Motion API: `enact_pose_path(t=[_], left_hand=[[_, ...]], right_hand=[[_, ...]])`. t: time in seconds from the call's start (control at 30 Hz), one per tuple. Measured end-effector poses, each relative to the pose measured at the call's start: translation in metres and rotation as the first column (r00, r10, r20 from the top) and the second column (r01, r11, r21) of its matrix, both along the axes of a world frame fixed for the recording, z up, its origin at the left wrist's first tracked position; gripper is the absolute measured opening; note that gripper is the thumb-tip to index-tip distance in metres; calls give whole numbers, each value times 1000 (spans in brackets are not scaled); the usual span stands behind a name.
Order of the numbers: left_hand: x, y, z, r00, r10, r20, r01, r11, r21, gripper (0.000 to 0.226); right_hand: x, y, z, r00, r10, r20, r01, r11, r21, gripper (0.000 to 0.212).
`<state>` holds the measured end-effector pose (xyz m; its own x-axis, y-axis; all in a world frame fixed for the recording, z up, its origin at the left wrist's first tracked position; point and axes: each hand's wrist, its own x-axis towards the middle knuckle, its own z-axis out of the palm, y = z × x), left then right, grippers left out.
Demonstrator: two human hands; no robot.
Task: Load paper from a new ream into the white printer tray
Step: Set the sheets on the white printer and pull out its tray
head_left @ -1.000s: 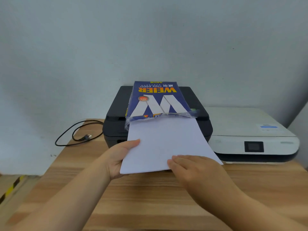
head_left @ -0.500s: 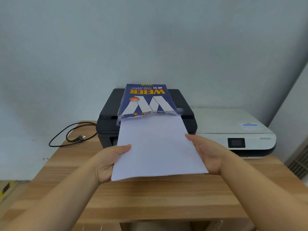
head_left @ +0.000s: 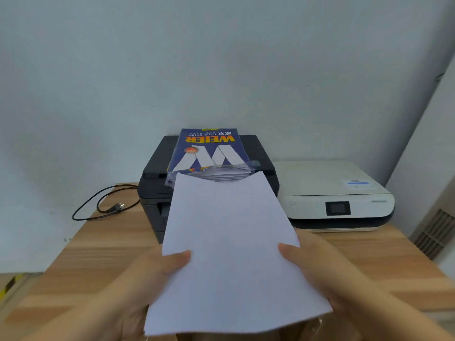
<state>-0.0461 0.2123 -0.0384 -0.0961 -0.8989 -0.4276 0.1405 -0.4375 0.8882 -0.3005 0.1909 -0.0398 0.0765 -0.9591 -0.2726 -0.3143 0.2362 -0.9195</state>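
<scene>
A stack of white paper [head_left: 231, 247] is held in the air in front of me, clear of the ream. My left hand [head_left: 157, 271] grips its left edge with the thumb on top. My right hand [head_left: 310, 264] grips its right edge the same way. The blue ream wrapper [head_left: 209, 151], torn open at its near end, lies on top of the black printer [head_left: 261, 156], with more sheets showing in its mouth. The white printer [head_left: 330, 190] sits to the right on the wooden table [head_left: 103, 247]; its paper tray is not visible.
A black power cord with a plug [head_left: 108, 205] lies coiled at the table's back left. A wall runs close behind both printers, and a vent grille [head_left: 435, 230] stands at the far right. The table's left edge drops to the floor.
The paper stack has come fully out of the ream wrapper and moved toward me, lifted off the table. Both hands slid back along its side edges. My head has tilted slightly.
</scene>
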Motion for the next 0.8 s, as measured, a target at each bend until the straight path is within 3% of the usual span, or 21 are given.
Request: enact_pose_path(t=[0.07,0.17,0.2,0.3,0.4,0.57,0.67,0.8], left_hand=[[-11,13,2,994,-3,109,13,996,-89,48],[-36,22,4,981,89,172,-61,985,-163,8],[-47,23,8,980,90,179,-57,982,-182,9],[-79,5,10,982,41,183,8,965,-261,8],[-116,-33,11,990,-58,131,100,934,-342,29],[-181,-111,8,989,-144,42,148,897,-416,20],[-219,-164,-4,990,-140,21,135,891,-434,24],[-267,-229,-19,985,-174,18,163,878,-450,26]], right_hand=[[-17,16,2,999,12,34,-11,999,-33,17],[-49,33,6,984,7,178,-1,999,-35,18],[-61,36,8,964,7,265,1,1000,-31,23],[-90,39,15,902,-9,432,16,1000,-12,66],[-119,25,24,860,-110,499,139,990,-20,33],[-178,-27,22,829,-222,514,225,973,58,38],[-209,-71,7,839,-328,435,326,942,82,29],[-243,-137,-12,893,-357,274,378,926,-25,26]])
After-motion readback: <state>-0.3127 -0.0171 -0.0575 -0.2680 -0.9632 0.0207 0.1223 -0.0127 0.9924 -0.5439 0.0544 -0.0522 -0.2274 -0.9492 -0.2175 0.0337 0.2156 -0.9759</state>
